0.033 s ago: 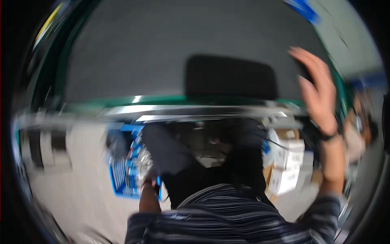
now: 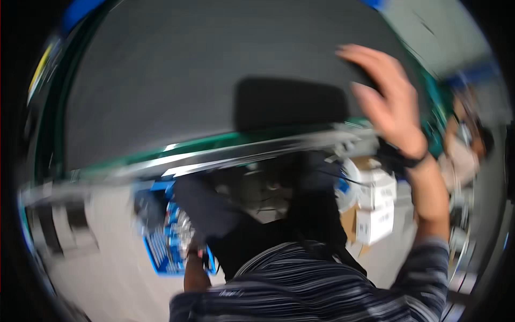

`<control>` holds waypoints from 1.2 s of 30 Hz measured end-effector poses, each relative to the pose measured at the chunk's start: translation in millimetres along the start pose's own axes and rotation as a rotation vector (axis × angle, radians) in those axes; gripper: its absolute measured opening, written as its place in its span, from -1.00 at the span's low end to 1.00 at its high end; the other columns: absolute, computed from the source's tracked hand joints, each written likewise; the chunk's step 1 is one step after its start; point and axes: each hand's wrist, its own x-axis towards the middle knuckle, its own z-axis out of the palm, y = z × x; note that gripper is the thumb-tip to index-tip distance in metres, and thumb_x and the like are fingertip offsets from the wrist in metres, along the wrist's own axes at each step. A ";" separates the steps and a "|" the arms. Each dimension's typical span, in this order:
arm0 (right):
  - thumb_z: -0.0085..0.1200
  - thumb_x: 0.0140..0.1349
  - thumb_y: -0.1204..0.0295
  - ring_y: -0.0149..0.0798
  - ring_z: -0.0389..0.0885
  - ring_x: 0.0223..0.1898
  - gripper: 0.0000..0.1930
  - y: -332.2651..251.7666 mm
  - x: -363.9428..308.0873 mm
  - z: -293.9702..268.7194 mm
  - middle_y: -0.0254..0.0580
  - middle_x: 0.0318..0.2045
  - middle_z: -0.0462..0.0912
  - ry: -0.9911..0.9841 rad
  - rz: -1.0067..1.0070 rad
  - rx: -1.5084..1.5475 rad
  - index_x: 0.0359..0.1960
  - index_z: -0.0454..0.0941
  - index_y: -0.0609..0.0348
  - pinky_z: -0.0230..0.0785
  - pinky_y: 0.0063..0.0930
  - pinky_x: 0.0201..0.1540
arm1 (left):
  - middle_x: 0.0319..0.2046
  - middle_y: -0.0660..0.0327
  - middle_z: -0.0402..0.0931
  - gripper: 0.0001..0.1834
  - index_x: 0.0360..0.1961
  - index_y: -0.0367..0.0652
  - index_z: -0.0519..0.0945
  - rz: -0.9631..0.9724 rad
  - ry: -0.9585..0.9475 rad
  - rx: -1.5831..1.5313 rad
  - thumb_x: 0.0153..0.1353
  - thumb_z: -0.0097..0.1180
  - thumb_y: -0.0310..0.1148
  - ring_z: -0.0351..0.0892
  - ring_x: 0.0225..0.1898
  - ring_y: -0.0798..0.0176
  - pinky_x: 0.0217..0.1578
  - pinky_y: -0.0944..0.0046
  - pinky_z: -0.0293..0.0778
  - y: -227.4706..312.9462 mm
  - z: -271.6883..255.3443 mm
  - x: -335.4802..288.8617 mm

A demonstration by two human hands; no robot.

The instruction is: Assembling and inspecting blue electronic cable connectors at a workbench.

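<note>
My right hand (image 2: 390,99) is raised over the right part of a dark grey conveyor belt (image 2: 177,64). Its fingers are spread from the thumb and nothing is in it. At the lower left, my left hand (image 2: 195,249) is down at a blue slotted basket (image 2: 156,256) beside my leg. Clear and blue wrapped items (image 2: 173,236), too blurred to name, fill the basket. The left fingers are hidden and smeared, so whether they grip one of these items does not show.
A metal rail (image 2: 225,152) and green edge run along the belt's near side. White cartons (image 2: 375,222) are stacked on the floor right of my legs. Another person (image 2: 462,153) is at the far right. A dark rectangular shadow (image 2: 289,104) lies on the belt.
The view has tilted, so the belt's near edge now slants. My right hand appears farther left over the belt, still spread. My left hand stays down at the basket.
</note>
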 end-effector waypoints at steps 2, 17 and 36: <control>0.21 0.12 0.23 -0.03 0.57 -0.04 -0.63 5.6 -4.7 6.1 -0.12 -0.12 0.64 0.193 -0.095 -0.028 -0.09 0.59 0.16 0.44 -0.22 0.03 | -0.17 0.11 0.43 -0.52 -0.04 -0.11 0.52 -0.003 0.008 -0.019 0.25 -0.07 0.05 0.39 -0.13 0.18 -0.14 0.22 0.32 -10.9 -22.9 -6.0; -0.03 0.40 0.40 -0.40 0.62 -0.13 -0.77 139.1 -298.7 37.2 -0.22 -0.18 0.65 0.848 0.693 0.998 -0.03 0.53 0.26 0.44 -0.53 -0.03 | -0.13 0.30 0.54 -0.79 -0.05 -0.15 0.53 0.342 0.654 -0.873 0.39 0.03 -0.30 0.47 -0.19 0.43 -0.31 0.43 0.40 -19.5 -126.8 -114.6; -0.20 0.36 -0.08 0.03 0.42 0.23 -0.43 107.6 -628.8 408.2 0.00 0.20 0.49 -0.498 2.013 0.645 0.16 0.52 0.03 0.24 -0.13 0.23 | -0.27 0.36 0.45 -0.73 -0.03 -0.21 0.50 1.440 1.159 -0.156 0.39 0.01 -0.25 0.37 -0.28 0.45 -0.26 0.45 0.32 436.7 -231.5 -493.0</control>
